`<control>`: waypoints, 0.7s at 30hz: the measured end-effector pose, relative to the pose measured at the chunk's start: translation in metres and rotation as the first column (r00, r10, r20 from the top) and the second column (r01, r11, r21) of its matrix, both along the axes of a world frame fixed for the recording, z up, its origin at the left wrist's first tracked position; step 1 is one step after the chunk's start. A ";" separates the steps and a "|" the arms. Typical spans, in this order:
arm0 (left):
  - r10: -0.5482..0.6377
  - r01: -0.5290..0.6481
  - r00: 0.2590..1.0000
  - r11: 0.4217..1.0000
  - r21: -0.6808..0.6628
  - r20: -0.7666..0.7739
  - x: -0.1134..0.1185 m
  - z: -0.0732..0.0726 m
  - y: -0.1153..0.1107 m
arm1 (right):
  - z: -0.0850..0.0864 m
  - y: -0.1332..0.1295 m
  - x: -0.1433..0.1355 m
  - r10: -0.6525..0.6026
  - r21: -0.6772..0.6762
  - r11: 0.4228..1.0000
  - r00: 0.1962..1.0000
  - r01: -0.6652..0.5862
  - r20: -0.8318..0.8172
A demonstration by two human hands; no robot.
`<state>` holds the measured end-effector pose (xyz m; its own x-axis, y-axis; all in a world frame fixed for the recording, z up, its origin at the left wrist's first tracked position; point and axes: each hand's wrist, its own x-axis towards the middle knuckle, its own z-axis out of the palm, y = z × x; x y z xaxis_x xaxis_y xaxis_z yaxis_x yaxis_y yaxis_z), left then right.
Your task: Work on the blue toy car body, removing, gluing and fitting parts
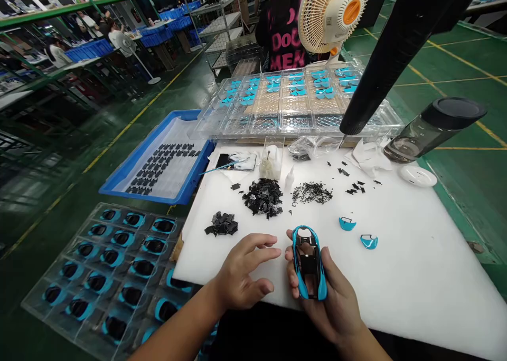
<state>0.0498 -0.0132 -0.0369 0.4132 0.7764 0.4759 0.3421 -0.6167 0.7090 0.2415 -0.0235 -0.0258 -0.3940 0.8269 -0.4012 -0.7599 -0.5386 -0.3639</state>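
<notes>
A blue and black toy car body (308,263) rests in my right hand (336,297), its fingers and thumb wrapped round the sides. To its left, my left hand (247,271) hovers over the white foam tabletop, fingers apart and holding nothing. Two small blue parts with black frames, one blue part (347,223) and another blue part (368,241), lie to the right of the car body. Beyond the hands are a large pile of black plates (263,197), a smaller pile of black pieces (222,224) and a scatter of tiny black bits (312,193), perhaps screws.
A black pole (380,60), probably a screwdriver arm, slants down at the right. Behind stand a clear tray of blue parts (293,131) and a fan (335,15). A blue tray (185,192) and a car-body tray (91,255) are left. A bottle (431,129) stands right.
</notes>
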 end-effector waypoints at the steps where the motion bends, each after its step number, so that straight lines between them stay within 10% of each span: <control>1: 0.002 -0.002 1.000 1.000 -0.007 -0.002 0.000 -0.001 0.000 | 0.000 0.000 0.000 0.000 -0.002 1.000 1.000 0.000 -0.008; 14: 0.083 -0.070 0.992 0.988 -0.137 0.092 -0.002 0.015 -0.004 | 0.003 -0.001 0.004 -0.032 -0.135 0.990 0.999 0.033 0.007; 21: 0.552 -0.559 0.829 0.824 -0.097 -0.088 -0.057 0.029 -0.003 | -0.007 -0.006 0.009 -0.011 0.039 0.999 0.989 0.006 0.148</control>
<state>-0.0072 -0.0159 -0.0081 -0.0822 0.9292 0.3603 0.6420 -0.2272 0.7323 0.2501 -0.0299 -0.0328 -0.3253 0.8460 -0.4225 -0.7003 -0.5157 -0.4935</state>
